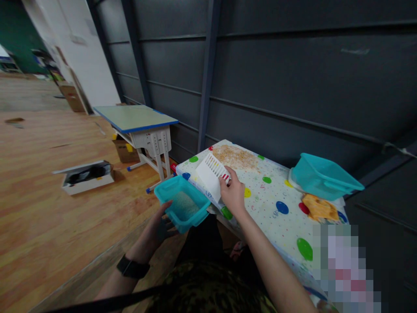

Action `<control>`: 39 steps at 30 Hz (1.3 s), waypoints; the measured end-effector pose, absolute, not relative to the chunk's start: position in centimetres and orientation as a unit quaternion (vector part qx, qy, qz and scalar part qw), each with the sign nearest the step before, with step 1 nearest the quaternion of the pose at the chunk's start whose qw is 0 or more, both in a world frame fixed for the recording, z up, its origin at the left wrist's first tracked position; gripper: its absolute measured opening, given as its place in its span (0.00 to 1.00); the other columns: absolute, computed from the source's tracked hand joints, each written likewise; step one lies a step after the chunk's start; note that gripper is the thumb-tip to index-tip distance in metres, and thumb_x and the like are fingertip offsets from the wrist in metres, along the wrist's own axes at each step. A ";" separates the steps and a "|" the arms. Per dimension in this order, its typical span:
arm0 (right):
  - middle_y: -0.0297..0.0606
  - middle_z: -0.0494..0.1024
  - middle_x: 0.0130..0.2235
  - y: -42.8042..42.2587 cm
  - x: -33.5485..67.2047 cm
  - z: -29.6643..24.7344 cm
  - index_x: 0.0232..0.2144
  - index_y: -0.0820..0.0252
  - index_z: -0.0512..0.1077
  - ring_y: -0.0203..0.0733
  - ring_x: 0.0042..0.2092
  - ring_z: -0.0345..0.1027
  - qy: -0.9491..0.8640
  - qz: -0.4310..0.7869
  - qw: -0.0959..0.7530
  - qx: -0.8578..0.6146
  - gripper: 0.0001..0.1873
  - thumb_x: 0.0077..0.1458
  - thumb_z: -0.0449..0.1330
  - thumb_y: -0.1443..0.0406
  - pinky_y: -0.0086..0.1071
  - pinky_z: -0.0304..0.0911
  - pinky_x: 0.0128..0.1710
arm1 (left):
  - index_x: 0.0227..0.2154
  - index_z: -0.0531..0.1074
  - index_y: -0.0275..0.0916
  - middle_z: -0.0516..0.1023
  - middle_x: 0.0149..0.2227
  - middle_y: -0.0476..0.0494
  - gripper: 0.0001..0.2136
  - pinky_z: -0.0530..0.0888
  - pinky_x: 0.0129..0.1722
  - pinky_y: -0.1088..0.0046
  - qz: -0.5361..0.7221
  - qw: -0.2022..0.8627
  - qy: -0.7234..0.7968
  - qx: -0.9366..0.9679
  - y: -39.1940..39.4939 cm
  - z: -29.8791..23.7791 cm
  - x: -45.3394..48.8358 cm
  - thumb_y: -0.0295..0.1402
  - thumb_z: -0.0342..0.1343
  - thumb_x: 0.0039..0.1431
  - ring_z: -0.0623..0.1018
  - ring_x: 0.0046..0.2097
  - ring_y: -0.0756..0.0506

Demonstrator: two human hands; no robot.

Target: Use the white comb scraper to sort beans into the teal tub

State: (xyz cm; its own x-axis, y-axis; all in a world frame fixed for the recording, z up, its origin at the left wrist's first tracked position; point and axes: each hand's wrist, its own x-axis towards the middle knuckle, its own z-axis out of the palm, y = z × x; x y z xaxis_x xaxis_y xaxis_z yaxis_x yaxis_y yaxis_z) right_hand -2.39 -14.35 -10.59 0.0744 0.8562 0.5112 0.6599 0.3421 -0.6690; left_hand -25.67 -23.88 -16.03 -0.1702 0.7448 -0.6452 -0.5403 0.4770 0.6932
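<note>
My left hand [162, 224] grips the side of a teal plastic tub [202, 213], its thumb over the rim. Pale, fine grains [185, 204] cover part of the tub's bottom. It is held just off the table's near left edge, below the table top. Between the thumb and fingers of my right hand [233, 191] is a white plastic piece with a row of slots [207, 176]. That piece leans at the table edge, its lower end close to the tub's rim. Beyond it, tan grains [236, 157] lie spread over the table's far left corner.
Balloon-print cloth covers the table [265, 202]. Toward its right end stand another teal tub [325, 176] and an orange cloth [319, 208]. A dark panelled wall [293, 78] runs behind. A green-topped desk [137, 117] and an open white box [87, 178] are at left.
</note>
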 end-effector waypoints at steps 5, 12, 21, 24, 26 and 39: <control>0.38 0.83 0.33 -14.6 -2.7 -10.1 0.59 0.58 0.76 0.47 0.30 0.73 -0.675 0.117 0.471 -0.555 0.26 0.61 0.57 0.59 0.38 0.68 0.40 | 0.42 0.74 0.38 0.81 0.37 0.40 0.12 0.83 0.29 0.58 0.509 0.639 0.570 0.091 -24.0 -15.6 -25.7 0.42 0.60 0.67 0.82 0.35 0.38; 0.37 0.81 0.31 -15.3 -2.8 -10.0 0.58 0.59 0.77 0.45 0.28 0.70 -0.676 0.151 0.477 -0.541 0.26 0.60 0.58 0.59 0.36 0.67 0.35 | 0.43 0.74 0.38 0.82 0.38 0.39 0.12 0.83 0.30 0.59 0.514 0.635 0.569 0.094 -24.1 -15.4 -25.8 0.42 0.59 0.68 0.83 0.35 0.39; 0.31 0.74 0.25 -16.4 -2.8 -10.9 0.58 0.60 0.77 0.41 0.23 0.64 -0.654 0.169 0.497 -0.544 0.26 0.62 0.57 0.57 0.33 0.59 0.28 | 0.43 0.74 0.38 0.82 0.37 0.39 0.11 0.83 0.29 0.60 0.518 0.634 0.566 0.096 -24.3 -15.1 -25.7 0.42 0.58 0.69 0.83 0.34 0.39; 0.31 0.75 0.25 -15.2 -2.7 -10.8 0.58 0.62 0.76 0.41 0.24 0.64 -0.646 0.165 0.503 -0.550 0.27 0.61 0.57 0.57 0.33 0.59 0.29 | 0.43 0.74 0.38 0.82 0.39 0.39 0.11 0.83 0.29 0.59 0.519 0.638 0.559 0.102 -24.2 -15.3 -25.7 0.42 0.58 0.68 0.83 0.35 0.39; 0.31 0.76 0.26 -14.2 -2.7 -10.7 0.58 0.61 0.76 0.41 0.25 0.65 -0.648 0.161 0.503 -0.548 0.26 0.60 0.58 0.58 0.33 0.61 0.31 | 0.43 0.74 0.38 0.83 0.39 0.39 0.12 0.83 0.29 0.59 0.517 0.640 0.560 0.097 -24.1 -15.5 -25.8 0.42 0.59 0.68 0.83 0.35 0.39; 0.43 0.85 0.44 -11.1 -1.3 -11.0 0.56 0.63 0.77 0.41 0.30 0.71 -0.625 0.245 0.551 -0.496 0.27 0.55 0.62 0.60 0.35 0.68 0.34 | 0.44 0.74 0.37 0.82 0.40 0.37 0.13 0.83 0.30 0.59 0.509 0.638 0.571 0.090 -24.0 -15.4 -26.0 0.42 0.59 0.68 0.84 0.35 0.38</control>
